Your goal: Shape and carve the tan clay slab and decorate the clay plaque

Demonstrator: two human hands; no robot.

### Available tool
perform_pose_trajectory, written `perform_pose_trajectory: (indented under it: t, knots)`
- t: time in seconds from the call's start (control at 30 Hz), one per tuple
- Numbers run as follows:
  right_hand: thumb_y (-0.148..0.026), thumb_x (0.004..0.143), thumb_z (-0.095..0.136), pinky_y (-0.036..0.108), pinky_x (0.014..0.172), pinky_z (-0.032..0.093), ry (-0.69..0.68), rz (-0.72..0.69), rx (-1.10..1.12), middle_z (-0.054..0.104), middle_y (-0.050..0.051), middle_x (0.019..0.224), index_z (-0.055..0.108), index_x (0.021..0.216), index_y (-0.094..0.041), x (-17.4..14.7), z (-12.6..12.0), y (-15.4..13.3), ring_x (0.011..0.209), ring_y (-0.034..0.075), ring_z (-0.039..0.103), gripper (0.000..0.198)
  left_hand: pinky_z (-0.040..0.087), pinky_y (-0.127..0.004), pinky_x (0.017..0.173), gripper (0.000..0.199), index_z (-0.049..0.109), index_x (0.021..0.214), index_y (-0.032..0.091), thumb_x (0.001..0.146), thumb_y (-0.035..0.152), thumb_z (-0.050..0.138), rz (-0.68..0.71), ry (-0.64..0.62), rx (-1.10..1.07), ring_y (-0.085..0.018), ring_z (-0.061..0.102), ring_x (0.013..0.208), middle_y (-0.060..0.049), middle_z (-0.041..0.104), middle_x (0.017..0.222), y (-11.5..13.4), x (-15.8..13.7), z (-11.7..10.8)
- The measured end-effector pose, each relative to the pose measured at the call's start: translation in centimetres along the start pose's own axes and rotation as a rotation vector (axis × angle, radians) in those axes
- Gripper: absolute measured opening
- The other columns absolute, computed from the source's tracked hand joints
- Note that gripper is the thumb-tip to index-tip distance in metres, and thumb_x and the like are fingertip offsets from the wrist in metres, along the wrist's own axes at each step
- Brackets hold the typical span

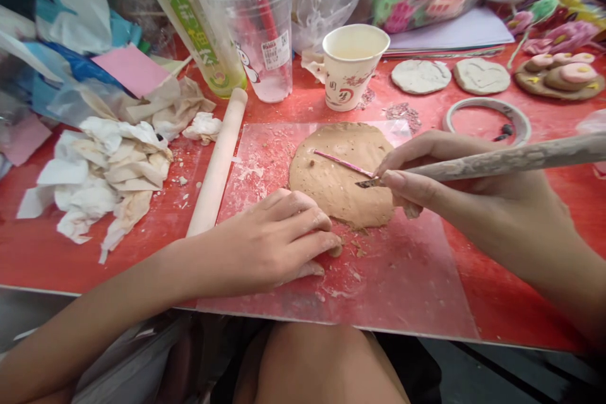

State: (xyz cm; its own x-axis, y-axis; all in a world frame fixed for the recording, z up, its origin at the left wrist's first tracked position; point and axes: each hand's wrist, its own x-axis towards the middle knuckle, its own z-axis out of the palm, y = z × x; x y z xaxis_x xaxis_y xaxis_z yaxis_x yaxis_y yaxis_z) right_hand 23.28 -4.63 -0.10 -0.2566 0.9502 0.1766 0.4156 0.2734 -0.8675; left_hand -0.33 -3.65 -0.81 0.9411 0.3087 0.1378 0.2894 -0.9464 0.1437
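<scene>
A flattened slab of brown clay (pixel 331 196) lies on a clear plastic sheet (pixel 407 284). My right hand (pixel 478 196) is closed around a clay-smeared tool with a long handle (pixel 511 158); its narrow dark tip is over the slab's right side. A thin pink stick (pixel 343 163) stretches across the slab to my right fingertips; whether they grip it, I cannot tell. My left hand (pixel 279 243) rests at the slab's near left edge, fingers curled onto a small lump of clay (pixel 336 248). Its palm is hidden.
A rolling pin (pixel 218 164) lies left of the sheet, beside crumpled tissues (pixel 113 170). Behind stand a paper cup (pixel 353 69), a plastic cup (pixel 265 31) and a tall bottle (pixel 189 19). Pale clay discs (pixel 421 77) and a tape roll (pixel 523 123) are at right.
</scene>
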Motion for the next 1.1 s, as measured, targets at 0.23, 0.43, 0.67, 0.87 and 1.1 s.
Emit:
perform_pose_trajectory:
  t: [0.23, 0.43, 0.67, 0.87, 1.1]
  knots:
    - [-0.034, 0.083, 0.059, 0.025, 0.049, 0.037, -0.001, 0.025, -0.007, 0.056, -0.001, 0.068, 0.063, 0.081, -0.022, 0.1, 0.1, -0.1, 0.057, 0.010, 0.049, 0.013, 0.041, -0.032, 0.084, 0.014, 0.055, 0.094, 0.015, 0.093, 0.023, 0.043, 0.017, -0.050, -0.158, -0.018, 0.049, 0.096, -0.005, 0.062, 0.098, 0.3, 0.2, -0.3]
    - [-0.036, 0.082, 0.059, 0.025, 0.051, 0.038, 0.012, 0.034, 0.003, 0.057, -0.001, 0.069, 0.064, 0.082, -0.023, 0.2, 0.2, -0.1, 0.058, 0.009, 0.049, 0.014, 0.043, -0.029, 0.076, 0.022, 0.053, 0.084, 0.015, 0.094, 0.014, 0.033, 0.089, -0.049, -0.199, -0.016, 0.049, 0.084, -0.005, 0.062, 0.084, 0.5, 0.6, -0.4]
    - [-0.036, 0.082, 0.060, 0.024, 0.049, 0.039, 0.012, 0.050, 0.022, 0.058, -0.001, 0.069, 0.065, 0.082, -0.022, 0.3, 0.1, 0.0, 0.057, 0.009, 0.050, 0.015, 0.043, -0.023, 0.069, 0.013, 0.050, 0.083, 0.017, 0.092, 0.015, 0.041, -0.124, 0.048, -0.429, -0.010, 0.050, 0.071, 0.001, 0.058, 0.077, 0.6, 0.6, -0.5]
    - [-0.029, 0.082, 0.061, 0.022, 0.050, 0.040, 0.026, 0.043, 0.047, 0.058, -0.002, 0.072, 0.064, 0.083, -0.022, 0.2, 0.0, 0.2, 0.060, 0.008, 0.052, 0.008, 0.045, -0.015, 0.074, 0.011, 0.053, 0.096, 0.019, 0.088, 0.012, 0.048, -0.388, -0.070, -0.795, -0.006, 0.058, 0.082, 0.003, 0.061, 0.089, 0.1, 0.5, -1.7]
    - [-0.027, 0.081, 0.062, 0.021, 0.051, 0.041, 0.019, 0.055, 0.056, 0.058, -0.003, 0.072, 0.064, 0.083, -0.023, 0.1, 0.0, 0.0, 0.062, 0.008, 0.052, 0.005, 0.049, -0.014, 0.073, 0.018, 0.063, 0.102, 0.022, 0.088, 0.020, 0.052, -0.630, -0.204, -1.204, -0.006, 0.063, 0.079, 0.001, 0.066, 0.097, -1.3, 0.6, -2.0]
